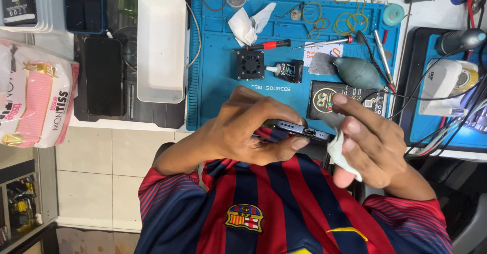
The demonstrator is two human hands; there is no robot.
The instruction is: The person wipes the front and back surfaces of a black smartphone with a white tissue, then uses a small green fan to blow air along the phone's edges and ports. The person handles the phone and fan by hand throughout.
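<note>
A small fan (250,64) lies on the work mat (213,91) (a tray (161,48) just left of it)

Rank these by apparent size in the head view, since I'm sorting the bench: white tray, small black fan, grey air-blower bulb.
1. White tray, clearly largest.
2. Grey air-blower bulb.
3. Small black fan, close to the bulb, so that order is unsure.

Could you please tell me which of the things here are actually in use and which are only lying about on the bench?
In use:
left hand gripping the dark phone edge-on
right hand pressing a white cloth against the phone's end

Lying about:
red-handled screwdriver
small black fan
grey dust blower
crumpled tissue
rubber bands
white tray
second phone
tissue pack
</note>
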